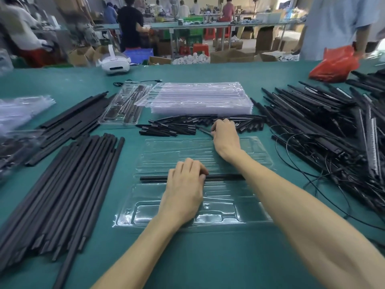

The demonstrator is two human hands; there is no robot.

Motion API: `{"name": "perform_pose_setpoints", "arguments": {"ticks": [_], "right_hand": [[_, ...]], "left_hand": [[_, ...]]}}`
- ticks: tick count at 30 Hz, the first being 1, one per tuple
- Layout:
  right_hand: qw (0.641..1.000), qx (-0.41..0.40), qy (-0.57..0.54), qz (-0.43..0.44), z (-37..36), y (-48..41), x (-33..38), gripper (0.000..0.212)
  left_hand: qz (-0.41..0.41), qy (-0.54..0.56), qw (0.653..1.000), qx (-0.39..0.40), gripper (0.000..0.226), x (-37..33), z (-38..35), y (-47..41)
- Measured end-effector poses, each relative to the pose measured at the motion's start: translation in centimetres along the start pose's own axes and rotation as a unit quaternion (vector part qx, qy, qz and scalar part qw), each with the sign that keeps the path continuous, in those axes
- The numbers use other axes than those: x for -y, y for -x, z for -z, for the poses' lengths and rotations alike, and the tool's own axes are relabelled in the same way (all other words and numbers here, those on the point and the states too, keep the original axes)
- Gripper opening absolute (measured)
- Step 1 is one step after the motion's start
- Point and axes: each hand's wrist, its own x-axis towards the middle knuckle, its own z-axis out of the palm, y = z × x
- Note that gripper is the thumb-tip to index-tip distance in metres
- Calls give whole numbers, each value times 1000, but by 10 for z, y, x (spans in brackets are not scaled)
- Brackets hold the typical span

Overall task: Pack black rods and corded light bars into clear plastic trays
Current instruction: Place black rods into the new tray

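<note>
Green cloth covers the table (62,84) we work at, with a busy workshop of benches, cartons and people behind it.

Before us lies one open clear plastic tray (229,197), its moulded grooves glinting. One black rod (225,177), slim, matte and straight, lies crosswise in the tray's middle channel. Our left hand (183,190) rests on it, palm down. Its fingers (195,165) are close together and curled over the rod; the thumb is hidden.

Our right hand (226,136) reaches past the tray's far edge to a heap of short black pieces (177,128). Its fingertips are bunched and pinch one thin black piece (205,130).

Beyond the heap sits a stack of empty trays (198,97), too many to count. One packed tray (125,105) lies just left of it. Long black rods (62,195) lie in a bundle at our left, with flat black bars (73,119) behind them. Corded light bars (323,122) sprawl in a tangled pile at our right.

One white headset (115,64) and one red bag (335,63) sit at the far edge.
</note>
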Motion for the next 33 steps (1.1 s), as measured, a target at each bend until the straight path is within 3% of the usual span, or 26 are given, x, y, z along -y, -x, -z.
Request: {"name": "perform_pose_setpoints", "arguments": {"ticks": [4, 7, 14, 19, 23, 28, 33], "right_hand": [[999, -29, -19, -41, 19, 5, -15, 20], [993, -22, -100, -56, 39, 16, -27, 19], [976, 17, -215, 28, 86, 102, -46, 14], [962, 56, -265, 41, 104, 157, -71, 16], [959, 96, -257, 69, 101, 177, -80, 15], [967, 87, -219, 93, 95, 179, -78, 10], [975, 72, -180, 106, 91, 184, -79, 9]], "left_hand": [[2, 2, 1000, 1, 12, 0, 0, 0], [1, 15, 1000, 0, 11, 0, 1, -1], [2, 37, 999, 8, 9, 0, 2, -4], [4, 51, 999, 3, 8, 0, 2, -4], [-3, 58, 998, -5, 8, -1, 1, -4], [-8, 57, 998, -15, 7, 0, -1, -4], [-13, 62, 998, -10, 30, -1, -2, -3]]}}
